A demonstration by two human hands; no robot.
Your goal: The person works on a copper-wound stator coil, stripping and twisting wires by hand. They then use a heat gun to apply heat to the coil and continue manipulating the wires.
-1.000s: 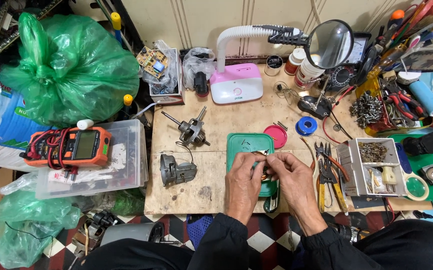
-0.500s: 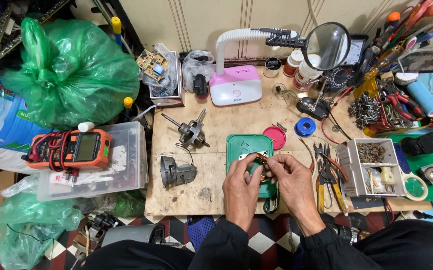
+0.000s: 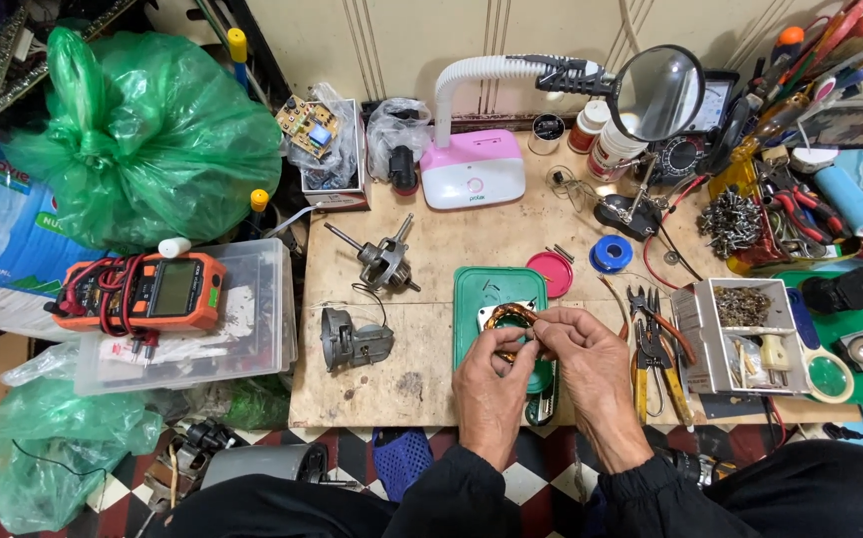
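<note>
Both hands meet over a green plastic tray [image 3: 473, 299] at the front of the wooden workbench [image 3: 371, 389], working on a small motor stator [image 3: 507, 325] — a pale laminated frame wound with copper-coloured coil. The left hand [image 3: 489, 384] pinches the stator's near edge from below, fingers closed on it; the right hand [image 3: 591, 364] has thumb and forefinger drawn narrow at the top of the winding, on what may be a fine wire — too small to tell. The steel frame looks stiff and fairly heavy for its size, best held by its outer edges; the thin enamelled winding probably nicks or snaps easily. A rotor with shaft [image 3: 383, 261] lies well apart to the left, pliers [image 3: 655, 339] just to the right.
</note>
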